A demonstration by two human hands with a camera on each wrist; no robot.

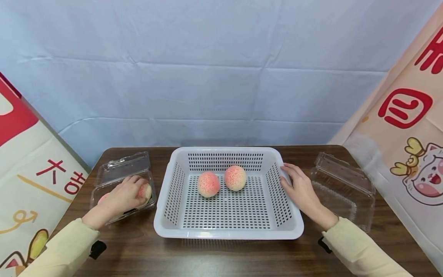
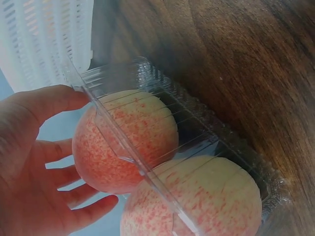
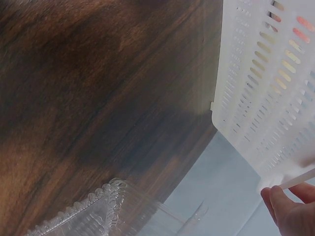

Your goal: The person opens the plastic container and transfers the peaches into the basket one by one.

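My left hand (image 1: 126, 194) reaches into a clear plastic clamshell box (image 1: 124, 166) at the left, its lid raised. Its thumb and fingers curve round a pink-speckled peach (image 2: 129, 142), touching its sides while the peach still sits in the box. Beside that one, a second peach (image 2: 206, 199) lies in the same box; the hand mostly covers it in the head view. My right hand (image 1: 299, 188) holds the right rim of a white perforated basket (image 1: 228, 233), thumb and fingers on either side of the edge. Two peaches (image 1: 209, 184) rest on the basket floor.
To the right of the basket, another clear clamshell box (image 1: 340, 192) stands with its lid up. All sit on a dark wooden table (image 1: 207, 256). A pale blue cloth (image 1: 221, 96) hangs behind, with printed banners (image 1: 405, 111) at the sides.
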